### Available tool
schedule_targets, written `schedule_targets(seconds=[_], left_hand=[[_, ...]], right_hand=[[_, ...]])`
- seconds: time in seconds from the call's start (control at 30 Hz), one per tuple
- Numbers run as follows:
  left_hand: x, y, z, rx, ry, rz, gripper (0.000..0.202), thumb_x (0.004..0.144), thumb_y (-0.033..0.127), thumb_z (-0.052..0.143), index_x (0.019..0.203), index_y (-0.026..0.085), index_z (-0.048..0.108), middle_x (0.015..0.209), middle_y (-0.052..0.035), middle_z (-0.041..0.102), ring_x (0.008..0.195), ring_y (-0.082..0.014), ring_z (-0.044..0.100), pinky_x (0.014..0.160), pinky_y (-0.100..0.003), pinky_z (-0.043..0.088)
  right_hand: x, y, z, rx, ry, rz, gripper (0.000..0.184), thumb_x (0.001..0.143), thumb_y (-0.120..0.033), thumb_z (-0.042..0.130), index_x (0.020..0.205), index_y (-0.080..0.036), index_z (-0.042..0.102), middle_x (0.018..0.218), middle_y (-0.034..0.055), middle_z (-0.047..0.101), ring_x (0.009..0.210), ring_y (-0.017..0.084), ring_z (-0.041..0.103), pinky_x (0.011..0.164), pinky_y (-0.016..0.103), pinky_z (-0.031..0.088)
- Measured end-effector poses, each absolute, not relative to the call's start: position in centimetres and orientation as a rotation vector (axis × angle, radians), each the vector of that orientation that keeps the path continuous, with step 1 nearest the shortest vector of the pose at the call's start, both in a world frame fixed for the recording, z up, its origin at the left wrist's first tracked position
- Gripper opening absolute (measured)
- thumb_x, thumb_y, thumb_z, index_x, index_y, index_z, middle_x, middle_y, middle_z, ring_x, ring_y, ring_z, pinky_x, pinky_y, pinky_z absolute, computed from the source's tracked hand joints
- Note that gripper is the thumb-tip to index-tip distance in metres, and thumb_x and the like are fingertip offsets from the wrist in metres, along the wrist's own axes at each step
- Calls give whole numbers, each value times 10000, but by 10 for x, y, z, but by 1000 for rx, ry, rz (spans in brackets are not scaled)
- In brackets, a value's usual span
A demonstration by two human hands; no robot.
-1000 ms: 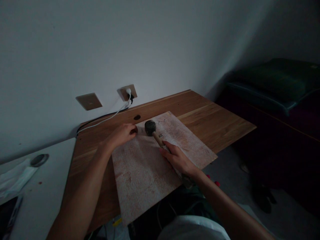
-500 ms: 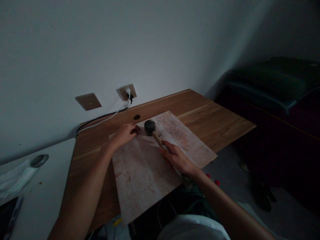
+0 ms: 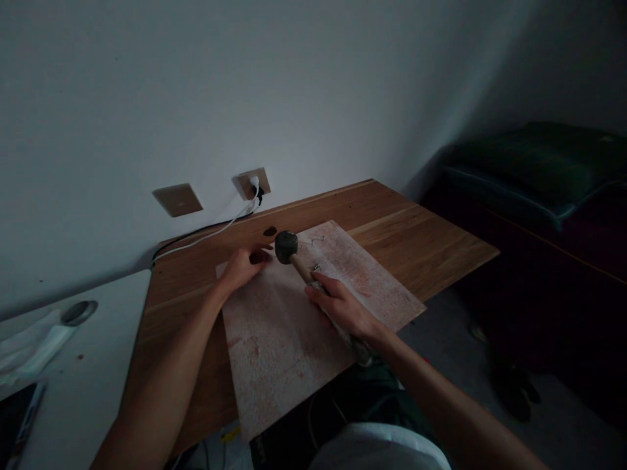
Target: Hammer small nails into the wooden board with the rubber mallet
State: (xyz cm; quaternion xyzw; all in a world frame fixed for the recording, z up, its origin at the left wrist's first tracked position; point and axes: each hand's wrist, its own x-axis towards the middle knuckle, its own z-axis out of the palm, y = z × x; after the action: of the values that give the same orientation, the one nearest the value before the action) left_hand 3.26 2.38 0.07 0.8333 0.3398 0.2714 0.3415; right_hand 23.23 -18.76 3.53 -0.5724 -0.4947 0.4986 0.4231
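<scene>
Cloth of a pale colour curves along the bottom of the view, nearest you. Your right hand is wrapped around the handle of a mallet with a rounded black head and a pale wooden shaft, fingers closed on it. The butt end points back toward you, by the near edge of a flat, rectangular board mottled reddish-grey. To your left, a smooth white tabletop carries a flat dark object, some crumpled whitish material and, farther back, a round grey ring-shaped object.

Small metal pieces lie on the board just beside the mallet's shaft. The black head is over the far part of the board; you cannot tell whether it touches. Your left hand is at the board's far left, fingers bent and thumb curving toward them; whether they pinch anything cannot be made out. A few thin, nail-like metal bits sit near the far edge.

Beneath the board spreads a brown wooden table, with a dark round hole beyond your left fingertips. Behind it, a white cable runs up to a gold-toned wall socket on the pale wall.
</scene>
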Motion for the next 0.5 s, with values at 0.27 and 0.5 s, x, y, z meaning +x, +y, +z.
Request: schedule_targets(seconds=[0.27,0.5], left_hand=[[30,21,6,2187,959,698,437,748,496,752,1038,171,716,898,-50,780,801,-245,715,741,-325,553],[31,21,7,2153,940,697,411,744,411,748,1088,191,698,948,-58,791,870,-263,731,793,-343,561]], right_hand=[[211,-161,41,-1401,-1255,1274,131,983,-265,503,856,-243,480,609,-85,472,391,76,459,309,180,368],[213,-162,35,-1413,-1257,1271,102,985,-290,515,897,-241,499,617,-80,478,399,72,460,318,175,361]])
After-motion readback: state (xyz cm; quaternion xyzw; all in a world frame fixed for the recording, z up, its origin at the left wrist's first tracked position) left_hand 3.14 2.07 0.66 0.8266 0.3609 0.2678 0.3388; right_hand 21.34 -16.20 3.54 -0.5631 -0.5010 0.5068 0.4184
